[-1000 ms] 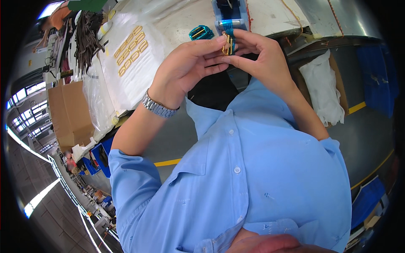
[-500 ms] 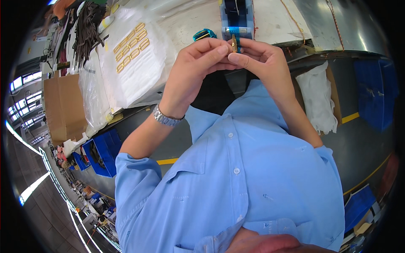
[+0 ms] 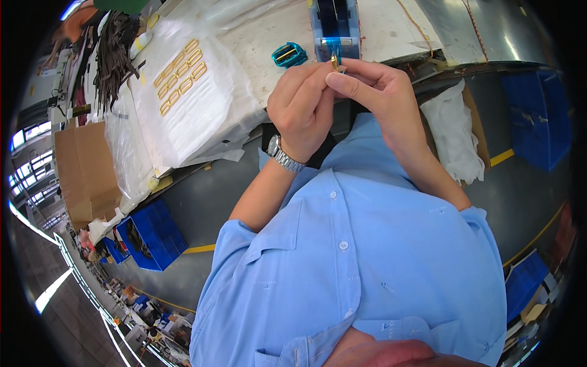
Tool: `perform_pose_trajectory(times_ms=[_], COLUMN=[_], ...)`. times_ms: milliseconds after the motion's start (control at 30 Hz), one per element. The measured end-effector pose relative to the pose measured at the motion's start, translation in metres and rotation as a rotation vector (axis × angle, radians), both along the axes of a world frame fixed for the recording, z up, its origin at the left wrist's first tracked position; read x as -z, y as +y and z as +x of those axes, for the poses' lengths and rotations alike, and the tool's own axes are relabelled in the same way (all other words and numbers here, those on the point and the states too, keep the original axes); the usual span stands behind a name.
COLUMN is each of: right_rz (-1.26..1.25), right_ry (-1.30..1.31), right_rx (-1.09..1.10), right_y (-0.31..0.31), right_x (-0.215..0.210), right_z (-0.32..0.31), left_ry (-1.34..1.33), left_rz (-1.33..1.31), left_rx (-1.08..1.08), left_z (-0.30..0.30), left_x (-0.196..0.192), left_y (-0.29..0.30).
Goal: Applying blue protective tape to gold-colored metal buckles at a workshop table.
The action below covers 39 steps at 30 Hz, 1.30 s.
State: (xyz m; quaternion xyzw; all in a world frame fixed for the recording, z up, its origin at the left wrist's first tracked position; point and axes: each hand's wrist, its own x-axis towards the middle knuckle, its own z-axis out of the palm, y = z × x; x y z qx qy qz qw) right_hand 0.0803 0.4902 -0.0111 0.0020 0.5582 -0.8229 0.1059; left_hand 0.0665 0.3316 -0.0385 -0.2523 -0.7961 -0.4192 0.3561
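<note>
Both hands are pinching one small gold buckle [image 3: 335, 63]: left hand [image 3: 302, 107] steadying, right hand [image 3: 379, 92] gripping, right beside the blue tape dispenser [image 3: 334, 27], presumably for tape.

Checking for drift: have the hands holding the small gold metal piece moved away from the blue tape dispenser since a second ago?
No. Both hands remain just below the blue tape dispenser, pinching the gold piece.
</note>
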Motion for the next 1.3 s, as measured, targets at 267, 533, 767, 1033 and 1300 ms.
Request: perform_pose_trajectory(times_ms=[267, 533, 767, 1033, 1300], right_rz=[0.059, 0.078, 0.078, 0.03, 0.0], right_ry=[-0.098, -0.034, 0.151, 0.106, 0.093], right_rx=[-0.001, -0.172, -0.107, -0.077, -0.025], right_y=[0.0, 0.016, 0.014, 0.007, 0.0], right_x=[0.008, 0.023, 0.029, 0.021, 0.007], right_z=[0.026, 0.008, -0.01, -0.006, 0.013], left_ry=[-0.197, -0.724, -1.118, -1.27, -1.399], left_rz=[-0.024, 0.188, 0.26, 0.286, 0.301], left_rx=[0.055, 0.208, 0.379, 0.384, 0.394], left_z=[0.025, 0.002, -0.025, -0.029, -0.025], left_x=[-0.007, -0.023, -0.046, -0.059, -0.081], left_y=[-0.007, -0.015, -0.027, -0.034, -0.034])
